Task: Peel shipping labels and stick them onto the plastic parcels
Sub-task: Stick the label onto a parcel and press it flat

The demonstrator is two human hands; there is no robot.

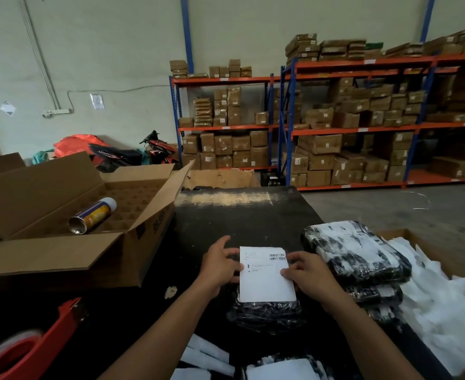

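A white shipping label point(265, 278) with barcodes lies on a black plastic parcel point(267, 314) on the black table point(239, 218). My left hand point(220, 266) presses the label's left edge and my right hand point(305, 272) presses its right edge, fingers flat on it. To the right sits a stack of black parcels point(362, 259) with white labels on them. Another labelled parcel point(283, 370) lies at the bottom edge.
An open cardboard box point(61, 242) with a spray can point(93, 215) stands at the left. A red tape dispenser point(34, 344) lies at bottom left. A box of white backing paper point(445, 303) is at right. Shelves with cartons point(335, 127) stand behind.
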